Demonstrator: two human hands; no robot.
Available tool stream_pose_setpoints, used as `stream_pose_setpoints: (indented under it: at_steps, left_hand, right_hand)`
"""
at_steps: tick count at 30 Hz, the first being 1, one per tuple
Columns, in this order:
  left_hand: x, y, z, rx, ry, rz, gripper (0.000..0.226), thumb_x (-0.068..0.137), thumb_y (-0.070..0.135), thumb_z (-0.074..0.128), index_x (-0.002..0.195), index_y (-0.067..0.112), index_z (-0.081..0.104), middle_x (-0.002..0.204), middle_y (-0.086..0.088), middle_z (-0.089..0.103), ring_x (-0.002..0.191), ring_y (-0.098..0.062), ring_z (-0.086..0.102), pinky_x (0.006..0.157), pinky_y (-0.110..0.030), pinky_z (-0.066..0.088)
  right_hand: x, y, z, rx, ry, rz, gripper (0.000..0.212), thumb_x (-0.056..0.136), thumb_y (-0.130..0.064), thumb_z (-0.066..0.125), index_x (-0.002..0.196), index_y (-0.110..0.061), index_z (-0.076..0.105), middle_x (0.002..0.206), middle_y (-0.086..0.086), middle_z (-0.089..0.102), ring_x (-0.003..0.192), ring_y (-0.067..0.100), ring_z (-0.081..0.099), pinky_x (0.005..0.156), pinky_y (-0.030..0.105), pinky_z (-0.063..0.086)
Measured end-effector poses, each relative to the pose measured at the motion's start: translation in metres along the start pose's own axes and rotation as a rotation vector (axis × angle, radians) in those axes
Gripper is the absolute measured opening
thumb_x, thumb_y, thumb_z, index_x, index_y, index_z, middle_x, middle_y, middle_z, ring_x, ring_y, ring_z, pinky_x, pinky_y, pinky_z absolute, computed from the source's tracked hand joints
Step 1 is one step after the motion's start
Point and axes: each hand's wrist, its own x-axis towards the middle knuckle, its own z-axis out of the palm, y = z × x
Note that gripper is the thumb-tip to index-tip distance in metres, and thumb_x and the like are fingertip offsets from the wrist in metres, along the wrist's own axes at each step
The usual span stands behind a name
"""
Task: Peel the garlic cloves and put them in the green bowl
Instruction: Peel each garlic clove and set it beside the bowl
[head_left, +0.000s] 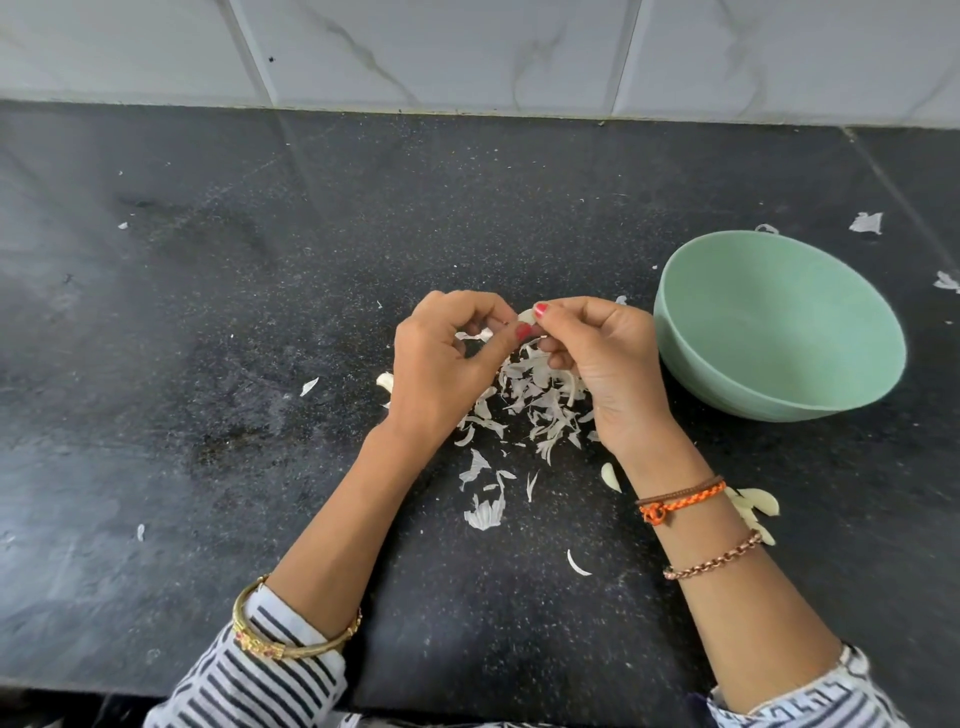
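Above a black counter, my left hand (447, 358) and my right hand (602, 358) meet at their fingertips. Between them they pinch one pale garlic clove (527, 315), mostly hidden by the fingers. A shred of white skin hangs under my left fingers. The green bowl (852, 322) stands just right of my right hand, tilted toward me, and its visible inside looks empty. Loose cloves lie on the counter: one at my left hand's outer edge (385, 382), one beside my right wrist (610, 475), a few behind my right forearm (756, 504).
A heap of white garlic skins (535, 400) lies under and just in front of both hands, with more scraps (485, 512) toward me. Stray flakes (866, 222) lie behind and right of the bowl. A tiled wall (467, 47) closes the counter's far edge.
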Motion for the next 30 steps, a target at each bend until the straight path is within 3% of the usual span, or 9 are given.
stream_pose_setpoints:
  at_steps: [5, 11, 16, 19, 24, 27, 30]
  left_hand:
    - [-0.0001, -0.0030, -0.0001, 0.043, -0.021, -0.022, 0.005, 0.078, 0.028, 0.068, 0.079, 0.029, 0.063, 0.070, 0.016, 0.060, 0.071, -0.017, 0.052, 0.050, -0.020, 0.037]
    - [-0.0006, -0.0047, 0.0006, 0.073, 0.002, -0.056, 0.004, 0.075, 0.024, 0.067, 0.076, 0.027, 0.065, 0.068, 0.019, 0.058, 0.067, -0.014, 0.052, 0.058, -0.019, 0.037]
    - [-0.0036, -0.0058, 0.0052, 0.143, -0.018, 0.000, 0.010, 0.077, 0.019, 0.064, 0.074, 0.009, 0.066, 0.067, 0.025, 0.049, 0.064, -0.005, 0.046, 0.058, -0.019, 0.037]
    - [-0.0041, -0.0064, 0.0046, 0.171, -0.028, 0.041, 0.013, 0.079, 0.016, 0.062, 0.075, 0.004, 0.065, 0.068, 0.025, 0.046, 0.064, -0.010, 0.044, 0.059, -0.014, 0.035]
    - [-0.0040, -0.0049, 0.0048, 0.176, -0.024, 0.040, 0.019, 0.086, 0.024, 0.056, 0.076, 0.008, 0.061, 0.070, 0.023, 0.046, 0.072, -0.012, 0.045, 0.059, -0.019, 0.036]
    - [-0.0042, -0.0028, 0.0041, 0.074, 0.007, -0.075, 0.007, 0.084, 0.020, 0.059, 0.078, 0.017, 0.058, 0.070, 0.021, 0.049, 0.072, -0.011, 0.049, 0.062, -0.023, 0.038]
    - [-0.0012, -0.0053, 0.0020, -0.022, -0.011, -0.158, 0.009, 0.085, 0.020, 0.061, 0.080, 0.026, 0.056, 0.070, 0.018, 0.053, 0.068, -0.004, 0.049, 0.063, -0.018, 0.037]
  right_hand:
    - [-0.0006, -0.0001, 0.0000, -0.084, -0.009, -0.058, 0.016, 0.082, -0.004, 0.066, 0.069, -0.014, 0.068, 0.056, -0.006, 0.064, 0.054, 0.001, 0.055, 0.052, 0.015, 0.046]
    - [-0.0029, 0.0010, 0.0034, -0.117, 0.013, -0.118, 0.014, 0.080, -0.002, 0.067, 0.069, -0.010, 0.068, 0.053, -0.007, 0.060, 0.051, -0.002, 0.052, 0.051, 0.012, 0.044]
    - [-0.0022, 0.0028, 0.0037, -0.126, 0.032, -0.135, 0.014, 0.080, -0.002, 0.068, 0.069, -0.010, 0.069, 0.053, -0.006, 0.060, 0.051, -0.001, 0.051, 0.051, 0.013, 0.044]
    - [-0.0020, 0.0030, 0.0032, -0.122, 0.033, -0.133, 0.013, 0.079, -0.002, 0.068, 0.070, -0.010, 0.069, 0.055, -0.003, 0.060, 0.052, 0.000, 0.051, 0.052, 0.014, 0.044]
    - [-0.0039, 0.0016, 0.0049, -0.042, 0.038, -0.086, 0.012, 0.082, -0.004, 0.065, 0.072, -0.010, 0.069, 0.065, 0.001, 0.066, 0.056, -0.001, 0.056, 0.053, 0.012, 0.045]
    - [-0.0039, 0.0010, 0.0051, -0.014, 0.041, -0.106, 0.015, 0.082, -0.002, 0.063, 0.072, -0.011, 0.068, 0.064, -0.002, 0.066, 0.056, -0.001, 0.056, 0.054, 0.012, 0.045]
    - [-0.0029, 0.0015, 0.0042, -0.002, 0.030, -0.127, 0.017, 0.082, 0.000, 0.063, 0.072, -0.012, 0.067, 0.065, -0.001, 0.066, 0.057, 0.001, 0.057, 0.056, 0.013, 0.046]
